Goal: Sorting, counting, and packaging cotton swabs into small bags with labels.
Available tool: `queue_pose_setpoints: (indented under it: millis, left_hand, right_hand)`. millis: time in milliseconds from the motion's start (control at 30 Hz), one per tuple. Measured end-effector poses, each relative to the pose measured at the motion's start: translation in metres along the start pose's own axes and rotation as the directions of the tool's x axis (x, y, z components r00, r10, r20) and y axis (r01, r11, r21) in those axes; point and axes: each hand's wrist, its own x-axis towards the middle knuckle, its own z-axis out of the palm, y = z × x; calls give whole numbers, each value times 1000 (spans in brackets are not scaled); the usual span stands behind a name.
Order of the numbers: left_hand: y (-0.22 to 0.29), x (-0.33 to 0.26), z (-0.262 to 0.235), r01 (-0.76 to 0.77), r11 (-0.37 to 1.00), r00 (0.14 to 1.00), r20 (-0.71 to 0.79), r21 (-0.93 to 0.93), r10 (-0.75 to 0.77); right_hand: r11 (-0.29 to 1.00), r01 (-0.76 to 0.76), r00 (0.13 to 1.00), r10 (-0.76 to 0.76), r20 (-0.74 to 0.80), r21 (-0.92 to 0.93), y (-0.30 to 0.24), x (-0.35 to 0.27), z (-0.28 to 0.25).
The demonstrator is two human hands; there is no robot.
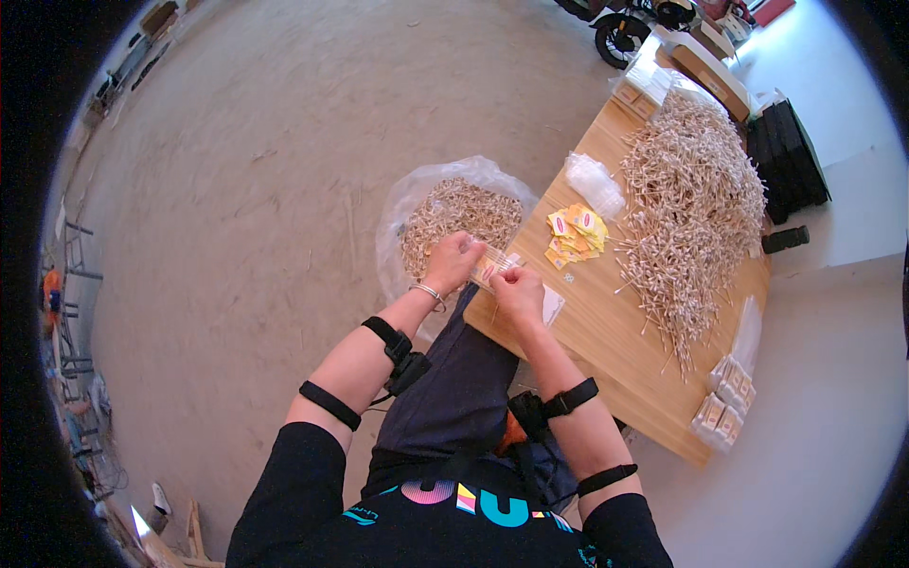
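Note:
Both hands meet over the near left corner of the wooden table. Between them is a small clear plastic packet with a yellow-orange card inside. My left hand grips its left end, fingers closed. My right hand pinches at its right end, close above the tabletop; its fingertips are partly hidden. A white card or sheet lies beside my right hand. Just beyond are a loose heap of yellow cards and a stack of clear plastic bags.
A large heap of cotton swabs covers the table's right side. A clear bag of more swabs stands on the floor to the left. Filled packets sit at the right edge, others at the far end. A motorcycle stands beyond.

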Motion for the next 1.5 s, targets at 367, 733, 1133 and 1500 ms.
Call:
queue_pose_setpoints:
  millis: [367, 733, 1133, 1500]
  left_hand:
    - [0, 3, -6, 55, 992, 998, 32, 114, -59]
    - [67, -39, 65, -627, 680, 776, 229, 381, 587]
    - [90, -60, 185, -717, 673, 648, 530, 182, 547]
    - [130, 28, 221, -667, 467, 733, 397, 581, 552]
  right_hand:
    - [832, -40, 813, -294, -502, -553, 55, 28, -87]
    - [788, 177, 812, -455, -365, -590, 144, -24, -120]
    - [889, 278, 757, -437, -487, -365, 202, -52, -163]
    - [885, 56, 772, -332, -543, -462, 185, -53, -158]
